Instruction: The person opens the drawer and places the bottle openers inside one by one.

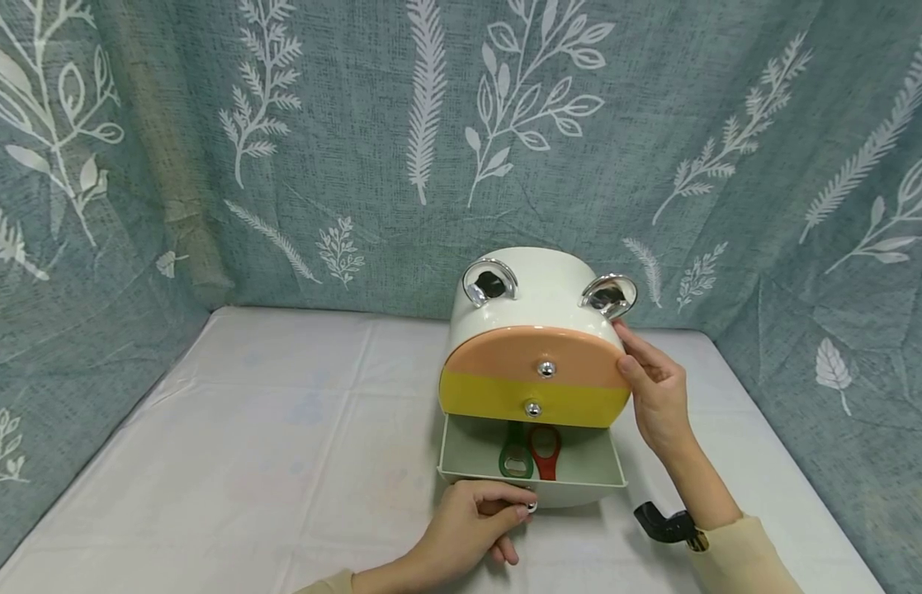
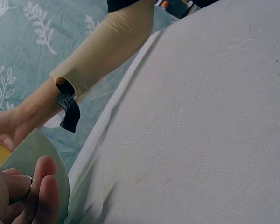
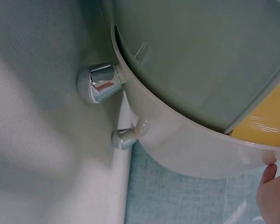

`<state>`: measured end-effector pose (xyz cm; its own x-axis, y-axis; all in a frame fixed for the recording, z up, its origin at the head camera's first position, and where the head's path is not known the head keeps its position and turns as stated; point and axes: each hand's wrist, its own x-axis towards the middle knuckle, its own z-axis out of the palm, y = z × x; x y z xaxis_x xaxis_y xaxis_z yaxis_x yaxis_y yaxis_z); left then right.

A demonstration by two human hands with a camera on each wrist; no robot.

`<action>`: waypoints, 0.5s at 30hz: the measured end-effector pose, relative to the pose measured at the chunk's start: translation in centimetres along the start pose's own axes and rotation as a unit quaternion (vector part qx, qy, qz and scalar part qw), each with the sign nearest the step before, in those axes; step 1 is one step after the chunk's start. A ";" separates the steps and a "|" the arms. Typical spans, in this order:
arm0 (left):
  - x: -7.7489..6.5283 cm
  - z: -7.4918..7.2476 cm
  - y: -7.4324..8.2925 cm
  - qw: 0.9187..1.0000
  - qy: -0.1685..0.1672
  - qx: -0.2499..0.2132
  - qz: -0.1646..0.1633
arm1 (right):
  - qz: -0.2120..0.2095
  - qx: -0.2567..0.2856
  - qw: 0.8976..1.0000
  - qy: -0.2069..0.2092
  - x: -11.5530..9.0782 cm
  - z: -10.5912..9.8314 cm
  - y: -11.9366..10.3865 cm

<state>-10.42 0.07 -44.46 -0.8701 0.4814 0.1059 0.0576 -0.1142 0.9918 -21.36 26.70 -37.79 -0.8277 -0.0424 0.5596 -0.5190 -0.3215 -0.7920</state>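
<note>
A rounded white chest of drawers [image 1: 538,272] with chrome-rimmed eyes stands on the cloth. Its pale green bottom drawer [image 1: 461,450] is pulled out, while the orange and yellow fronts above it sit flush. Inside lie a green bottle opener [image 1: 516,462] and a red tool with a looped end [image 1: 546,470]. My left hand [image 1: 468,528] pinches the small silver knob [image 1: 531,506] of that drawer between thumb and finger; the left wrist view has this hand [image 2: 28,196] close against the green front. Along the chest's right side rests my right hand [image 1: 661,396], thumb at the front edge.
White cloth [image 1: 282,462] covers the table. A leaf-patterned blue-green curtain [image 1: 356,124] hangs behind and at both sides. Under the chest, the right wrist view reveals silver feet [image 3: 100,83]. A black strap end [image 1: 664,524] juts from my right wrist over the table.
</note>
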 end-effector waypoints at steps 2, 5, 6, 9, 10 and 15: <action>0.0 0.1 0.0 1.000 0.009 0.000 -0.003 | -0.001 -0.001 1.000 0.004 0.0 0.1 0.0; 0.0 0.2 0.0 1.000 0.017 0.000 -0.010 | -0.003 0.002 1.000 0.004 0.0 0.1 0.0; 0.0 0.2 0.0 1.000 0.018 0.000 -0.011 | -0.004 0.002 1.000 0.003 0.0 0.1 0.0; 0.1 0.2 0.0 1.000 0.018 -0.001 -0.015 | -0.007 0.004 1.000 0.002 0.0 0.1 0.0; 0.1 0.2 0.0 1.000 0.018 -0.001 -0.015 | -0.007 0.005 1.000 0.002 0.0 0.1 0.0; 0.2 0.1 0.1 1.000 0.015 0.004 -0.010 | -0.003 0.001 1.000 0.004 -0.1 0.0 0.0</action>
<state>-10.56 0.30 -44.36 -0.8855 0.4569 0.0843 0.0440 -0.0983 0.9942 -21.33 26.67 -37.85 -0.8262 -0.0322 0.5625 -0.5237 -0.3242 -0.7878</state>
